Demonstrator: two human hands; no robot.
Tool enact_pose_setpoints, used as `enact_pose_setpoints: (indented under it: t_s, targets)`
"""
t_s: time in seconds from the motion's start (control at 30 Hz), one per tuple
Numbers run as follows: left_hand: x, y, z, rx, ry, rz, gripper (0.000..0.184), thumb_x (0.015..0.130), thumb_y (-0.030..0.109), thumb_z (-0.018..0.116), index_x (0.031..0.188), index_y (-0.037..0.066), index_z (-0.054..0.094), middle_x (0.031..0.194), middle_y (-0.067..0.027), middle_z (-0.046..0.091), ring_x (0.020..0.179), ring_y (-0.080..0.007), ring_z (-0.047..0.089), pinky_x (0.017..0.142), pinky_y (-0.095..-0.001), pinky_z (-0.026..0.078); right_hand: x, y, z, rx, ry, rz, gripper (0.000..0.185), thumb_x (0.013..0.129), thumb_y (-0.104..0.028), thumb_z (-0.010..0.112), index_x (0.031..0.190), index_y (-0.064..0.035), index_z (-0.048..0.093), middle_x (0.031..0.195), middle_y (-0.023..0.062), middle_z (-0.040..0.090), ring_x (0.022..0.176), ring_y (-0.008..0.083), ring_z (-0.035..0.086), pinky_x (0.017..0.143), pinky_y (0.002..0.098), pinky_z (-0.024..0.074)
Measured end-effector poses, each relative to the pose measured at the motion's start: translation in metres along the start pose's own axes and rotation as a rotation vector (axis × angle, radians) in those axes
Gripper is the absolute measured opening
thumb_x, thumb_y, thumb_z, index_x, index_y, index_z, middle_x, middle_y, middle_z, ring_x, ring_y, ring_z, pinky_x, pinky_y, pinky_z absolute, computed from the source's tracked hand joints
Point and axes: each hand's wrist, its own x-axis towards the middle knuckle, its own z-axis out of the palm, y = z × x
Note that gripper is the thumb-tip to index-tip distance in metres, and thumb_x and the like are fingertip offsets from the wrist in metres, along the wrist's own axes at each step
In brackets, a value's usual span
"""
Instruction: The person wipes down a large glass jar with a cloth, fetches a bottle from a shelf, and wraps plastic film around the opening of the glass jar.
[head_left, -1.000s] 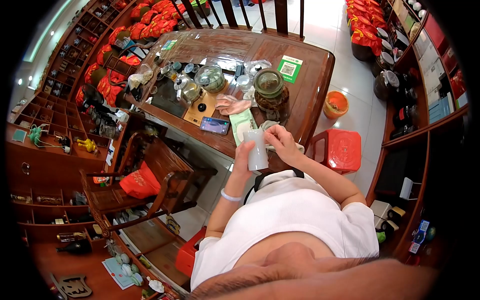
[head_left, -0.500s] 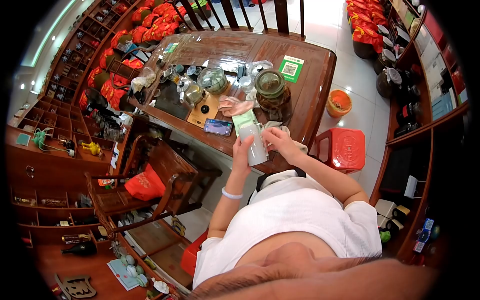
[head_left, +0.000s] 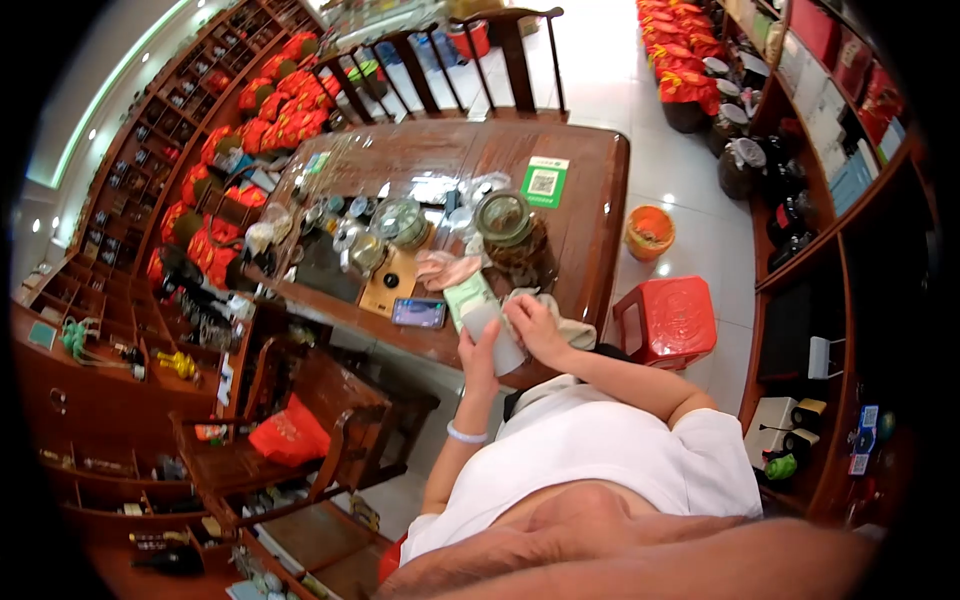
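Observation:
My left hand (head_left: 479,352) is wrapped round a whitish translucent cylinder (head_left: 506,354), tilted near the table's front edge. Close to its right side, my right hand (head_left: 536,327) has its fingers bent; what they hold, if anything, is too small to tell. Beyond the cylinder lies a pale green packet (head_left: 468,296), with a pink cloth (head_left: 446,270) behind it. A phone (head_left: 419,313) rests to the left, screen up. A large lidded glass jar (head_left: 517,243) with dark contents stands behind my right hand, and a light cloth (head_left: 574,328) lies beside that hand.
On the wooden table (head_left: 580,225) are a glass teapot (head_left: 362,252), a glass bowl (head_left: 401,222) and a green QR card (head_left: 544,183). An orange bucket (head_left: 650,233) and a red stool (head_left: 668,322) stand at the right. A wooden armchair (head_left: 330,420) is at the left.
The view has shifted, so the table sits lower in the frame. The cylinder has tilted further and is more covered by my left hand. My right hand stays close beside it.

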Motion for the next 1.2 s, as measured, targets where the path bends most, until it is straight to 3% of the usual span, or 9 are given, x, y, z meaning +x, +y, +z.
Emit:
enact_pose_setpoints:
  t_s: [0.27,0.33,0.43,0.57,0.63,0.73,0.8,1.03,1.2]
  targets:
    - [0.0,-0.007,0.002,-0.103,-0.064,-0.077,0.034,0.078,0.02,0.063,0.106,0.003,0.052,0.093,-0.0022,0.057,0.081,-0.0126,0.056,0.069,-0.0253,0.047,0.008,0.011,-0.001,-0.223,0.109,-0.239,0.02,0.09,-0.02,0.047,0.086,-0.001,0.053,0.06,0.0065,0.052,0.053,0.013,0.05,0.05,0.0286,0.0396]
    - [0.001,-0.011,-0.001,-0.173,-0.091,-0.121,0.036,0.078,0.021,0.063,0.107,0.003,0.052,0.093,-0.003,0.057,0.081,-0.0136,0.057,0.07,-0.0265,0.048,0.009,0.012,-0.005,-0.298,0.123,-0.359,0.015,0.088,-0.016,0.049,0.09,-0.0015,0.051,0.067,0.0179,0.056,0.064,0.0308,0.059,0.056,0.036,0.0437]
    - [0.003,-0.018,-0.006,-0.283,-0.143,-0.199,0.04,0.078,0.024,0.061,0.11,0.003,0.049,0.095,-0.0054,0.057,0.082,-0.0166,0.058,0.071,-0.0303,0.05,0.013,0.012,-0.009,-0.339,0.099,-0.383,0.014,0.087,-0.015,0.05,0.089,-0.001,0.051,0.069,0.0188,0.057,0.067,0.0326,0.06,0.056,0.0362,0.0441]
    - [0.0,-0.021,-0.008,-0.369,-0.208,-0.267,0.046,0.082,0.032,0.053,0.119,0.005,0.043,0.1,-0.0116,0.057,0.088,-0.0249,0.058,0.076,-0.0386,0.049,0.02,0.017,-0.017,-0.301,0.066,-0.328,0.016,0.087,-0.015,0.051,0.085,0.0,0.054,0.069,0.0171,0.058,0.066,0.0282,0.061,0.056,0.0353,0.0447]
    - [-0.001,-0.021,-0.009,-0.382,-0.212,-0.288,0.046,0.083,0.033,0.051,0.119,0.005,0.042,0.1,-0.0123,0.057,0.087,-0.0256,0.058,0.076,-0.0388,0.049,0.023,0.015,-0.021,-0.283,0.023,-0.223,0.019,0.085,-0.017,0.053,0.083,0.0025,0.055,0.064,0.0079,0.056,0.061,0.0121,0.053,0.056,0.0286,0.044]
    - [0.0,-0.025,-0.013,-0.411,-0.234,-0.303,0.047,0.086,0.036,0.047,0.12,0.004,0.042,0.098,-0.0129,0.058,0.082,-0.0252,0.059,0.073,-0.0379,0.05,0.025,0.016,-0.027,-0.22,-0.075,-0.008,0.016,0.086,-0.018,0.055,0.083,-0.0024,0.057,0.062,0.001,0.053,0.052,0.0061,0.047,0.047,0.0235,0.0394]
    - [0.001,-0.026,-0.019,-0.396,-0.254,-0.289,0.047,0.086,0.037,0.047,0.12,0.005,0.041,0.097,-0.0119,0.058,0.083,-0.0238,0.059,0.072,-0.0367,0.051,0.02,0.005,-0.033,0.014,-0.181,0.28,0.015,0.087,-0.02,0.056,0.087,-0.0047,0.057,0.061,-0.0008,0.052,0.049,0.0042,0.046,0.043,0.0203,0.0374]
    - [-0.005,-0.008,-0.015,-0.264,-0.104,-0.058,0.044,0.086,0.022,0.053,0.124,0.007,0.037,0.101,-0.0094,0.055,0.087,-0.0183,0.057,0.074,-0.0333,0.051,0.012,0.002,-0.037,0.428,-0.308,0.596,0.029,0.09,-0.03,0.05,0.1,-0.003,0.053,0.075,0.0031,0.057,0.065,0.0107,0.055,0.056,0.0261,0.0471]
    - [-0.004,-0.013,-0.019,-0.187,-0.104,-0.039,0.04,0.085,0.022,0.053,0.121,0.007,0.041,0.103,-0.008,0.054,0.091,-0.0193,0.057,0.075,-0.0354,0.051,0.01,0.014,-0.028,0.323,-0.271,0.47,0.027,0.089,-0.028,0.052,0.095,-0.0019,0.055,0.07,0.0024,0.056,0.055,0.0095,0.053,0.048,0.0237,0.0442]
